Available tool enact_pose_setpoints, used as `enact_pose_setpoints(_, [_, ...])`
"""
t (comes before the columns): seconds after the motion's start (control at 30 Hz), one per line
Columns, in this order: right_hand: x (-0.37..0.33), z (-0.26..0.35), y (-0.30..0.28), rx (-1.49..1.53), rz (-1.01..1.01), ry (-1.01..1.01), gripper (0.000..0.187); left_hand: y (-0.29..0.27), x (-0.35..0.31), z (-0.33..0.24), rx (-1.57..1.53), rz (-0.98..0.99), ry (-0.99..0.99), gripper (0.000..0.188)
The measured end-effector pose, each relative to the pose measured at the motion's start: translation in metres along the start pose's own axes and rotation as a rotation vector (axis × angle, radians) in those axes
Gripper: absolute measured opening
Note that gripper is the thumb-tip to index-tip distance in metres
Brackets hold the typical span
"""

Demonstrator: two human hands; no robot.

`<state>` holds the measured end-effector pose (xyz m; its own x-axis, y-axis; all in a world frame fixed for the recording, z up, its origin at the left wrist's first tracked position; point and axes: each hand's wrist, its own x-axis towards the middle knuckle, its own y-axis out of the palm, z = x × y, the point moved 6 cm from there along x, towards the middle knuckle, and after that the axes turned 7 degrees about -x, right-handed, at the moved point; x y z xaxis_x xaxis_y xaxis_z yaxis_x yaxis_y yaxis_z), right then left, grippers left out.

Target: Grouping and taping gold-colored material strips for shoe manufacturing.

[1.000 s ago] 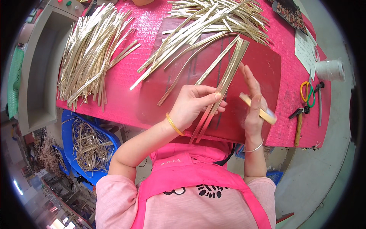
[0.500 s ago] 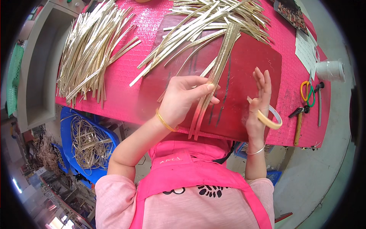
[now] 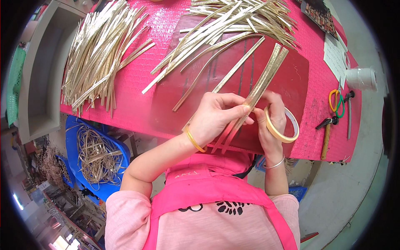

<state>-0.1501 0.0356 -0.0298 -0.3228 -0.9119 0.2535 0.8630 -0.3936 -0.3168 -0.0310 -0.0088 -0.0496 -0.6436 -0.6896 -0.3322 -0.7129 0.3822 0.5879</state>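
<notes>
Two gold strips (image 3: 266, 77) were pinched in left hand (image 3: 216, 111) above red mat (image 3: 293, 79), probably for alignment; tape roll (image 3: 278, 135) hung on right hand (image 3: 277, 118), seemingly for ready reach, fingertip closure impossible to tell.

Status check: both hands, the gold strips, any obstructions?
Left hand pinching gold strips. Right hand close beside them, holding cream tape roll. Loose strips lie beyond; nothing visibly blocking either hand.
</notes>
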Motion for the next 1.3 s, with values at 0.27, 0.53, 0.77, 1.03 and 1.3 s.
enact_pose_setpoints(0.27, [0.000,-0.005,-0.010,0.070,0.020,0.148,0.017,-0.009,0.004,-0.003,0.024,-0.076,-0.013,0.022])
enact_pose_setpoints(0.53, [0.009,-0.002,0.016,0.108,0.196,0.208,0.014,-0.002,-0.001,-0.007,0.012,-0.040,0.117,0.019])
enact_pose_setpoints(0.77, [0.012,0.005,0.012,-0.133,0.201,0.176,0.014,0.001,-0.006,-0.010,0.085,-0.014,0.148,0.019])
enact_pose_setpoints(1.03, [0.011,0.007,0.002,-0.178,0.046,-0.064,0.012,-0.001,-0.003,-0.003,-0.270,-0.020,0.095,0.023])
enact_pose_setpoints(1.3, [0.009,0.001,0.025,0.592,0.075,0.015,0.008,0.005,0.001,-0.015,-0.186,0.140,-0.007,0.044])
